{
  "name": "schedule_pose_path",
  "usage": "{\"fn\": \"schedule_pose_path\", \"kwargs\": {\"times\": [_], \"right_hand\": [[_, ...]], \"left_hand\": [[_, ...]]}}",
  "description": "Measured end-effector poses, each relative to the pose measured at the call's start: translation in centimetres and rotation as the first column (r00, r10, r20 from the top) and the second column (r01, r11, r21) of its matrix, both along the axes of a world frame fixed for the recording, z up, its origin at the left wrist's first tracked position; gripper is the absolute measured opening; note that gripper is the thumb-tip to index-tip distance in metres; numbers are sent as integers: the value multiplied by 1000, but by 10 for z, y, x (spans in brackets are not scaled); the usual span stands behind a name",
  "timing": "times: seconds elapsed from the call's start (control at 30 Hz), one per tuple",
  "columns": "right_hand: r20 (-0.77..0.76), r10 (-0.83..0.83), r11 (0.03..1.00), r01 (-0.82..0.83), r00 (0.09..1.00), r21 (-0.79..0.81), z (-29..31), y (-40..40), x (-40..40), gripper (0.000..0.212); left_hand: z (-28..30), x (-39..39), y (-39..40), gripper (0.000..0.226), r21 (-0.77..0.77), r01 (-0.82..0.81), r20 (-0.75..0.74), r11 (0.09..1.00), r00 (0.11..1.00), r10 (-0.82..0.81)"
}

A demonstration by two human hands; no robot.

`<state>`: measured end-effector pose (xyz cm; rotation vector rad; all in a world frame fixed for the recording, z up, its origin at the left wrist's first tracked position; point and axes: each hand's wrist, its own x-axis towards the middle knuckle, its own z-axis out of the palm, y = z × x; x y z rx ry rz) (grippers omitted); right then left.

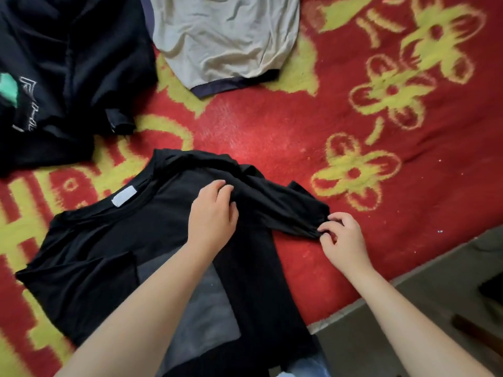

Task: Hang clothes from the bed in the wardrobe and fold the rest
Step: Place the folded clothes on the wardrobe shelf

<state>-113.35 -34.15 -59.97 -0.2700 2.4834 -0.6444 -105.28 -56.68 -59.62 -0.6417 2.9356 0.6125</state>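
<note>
Black T-shirt [103,257]: lies flat on the near part of the bed, white neck label [124,196] facing up, one sleeve [283,208] stretched out to the right.
Left hand [215,210]: on the shirt near the shoulder, fingers curled, pinching a fold of the cloth.
Right hand [343,238]: pinches the sleeve's end between thumb and fingertips.
Bed cover [272,126]: red blanket with yellow flowers.
Far left: dark garment [68,63] with pale print.
Far middle: grey top [226,36] with dark hem.

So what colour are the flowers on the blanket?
Yellow-green flowers on the red fuzzy blanket, seen from the head camera.
</note>
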Motion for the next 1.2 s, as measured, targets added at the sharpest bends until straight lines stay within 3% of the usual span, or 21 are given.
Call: {"fn": "schedule_pose_path", "kwargs": {"times": [0.03, 0.07, 0.1, 0.17, 0.23, 0.33, 0.4, 0.5, 0.57, 0.63, 0.73, 0.83, 0.97, 1.07, 1.13, 1.2], "right_hand": [[20, -148, 988, 149, 989, -46, 2, -4, -3, 8], [83, -234, 971, 237, 969, -19, 2, -9, -7, 19], [158, -236, 971, 228, 959, 69, 2, -14, -10, 32], [247, -172, 970, 119, 954, 213, -2, -21, -16, 47], [276, -190, 977, 154, 942, 147, -8, -26, -19, 36], [282, -144, 984, 166, 948, -58, -12, -18, -26, 17], [287, -183, 935, 257, 940, -246, -9, -12, -34, 7], [351, -285, 768, 432, 892, -473, -2, -5, -47, 15], [378, -271, 763, 437, 885, -476, -6, -1, -49, 20], [397, -287, 803, 445, 872, -396, -13, 0, -48, 28], [378, -366, 854, 469, 850, -228, -20, -10, -51, 14], [322, -400, 858, 474, 858, -197, -21, -17, -51, 17], [355, -409, 855, 489, 840, -172, -25, -16, -51, 26], [362, -434, 817, 530, 825, -226, -26, -14, -48, 17], [295, -413, 815, 494, 862, -302, -23, -14, -41, 7], [133, -386, 831, 407, 913, -379, -12, -15, -34, 8]], "left_hand": [[4, -15, -2, 38, -12, 17, -37, 1000, 999, -18], [7, -32, -3, 37, -15, 32, -30, 999, 999, -33], [9, -49, -4, 36, -29, 40, 23, 999, 999, -39], [3, -80, -5, 36, -90, 50, 266, 995, 964, -25], [1, -100, -6, 30, -151, 79, 510, 985, 860, 9], [1, -118, -4, 25, -170, 115, 672, 979, 740, 30], [1, -125, -13, 22, -78, 78, 619, 994, 785, -13], [16, -130, -32, 22, 198, -87, 226, 976, 973, 41], [22, -118, -38, 20, 225, -169, 36, 960, 986, 165], [14, -104, -37, 20, 137, -184, 85, 973, 981, 174], [1, -100, -29, 41, 49, -238, 309, 970, 927, 212], [1, -117, -13, 51, -15, -64, 320, 998, 945, 65], [-9, -157, 10, 52, 65, 229, 391, 971, 890, -236], [-13, -173, 22, 45, 115, 360, 430, 926, 822, -373], [-12, -170, 20, 34, 158, 346, 358, 925, 852, -381], [-3, -161, 16, 26, 429, 168, 239, 888, 926, -291]]}}
